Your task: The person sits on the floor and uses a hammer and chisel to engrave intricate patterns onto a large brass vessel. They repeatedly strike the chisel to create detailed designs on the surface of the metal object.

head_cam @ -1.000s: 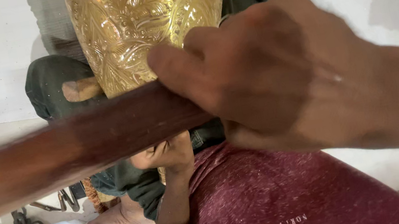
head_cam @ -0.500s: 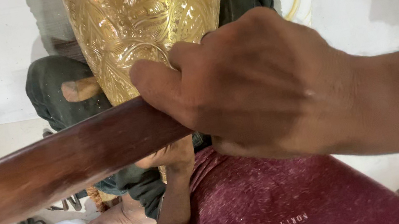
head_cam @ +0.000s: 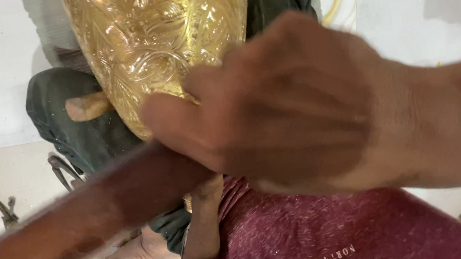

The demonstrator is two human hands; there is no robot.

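Head cam: right hand fisted round wooden handle.
Blurred, just in front of embossed brass vessel; left hand's fingers hidden, can't tell.

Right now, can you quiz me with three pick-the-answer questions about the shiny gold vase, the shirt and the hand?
1. Where is the gold vase?
A. At the top of the view, beyond the right hand
B. Lying in the bottom right corner
C. Inside the white bag

2. What colour is the shirt at the bottom?
A. Bright yellow
B. Dark red
C. Sky blue

3. What is the right hand doing?
A. Lying flat and open on the floor
B. Pointing one finger at the wall
C. Closed around the wooden stick

Answers:
1. A, the vase fills the top middle, partly covered by the hand.
2. B, the speckled cloth under the hand is dark red.
3. C, the fingers wrap over the brown stick, which runs down to the left.
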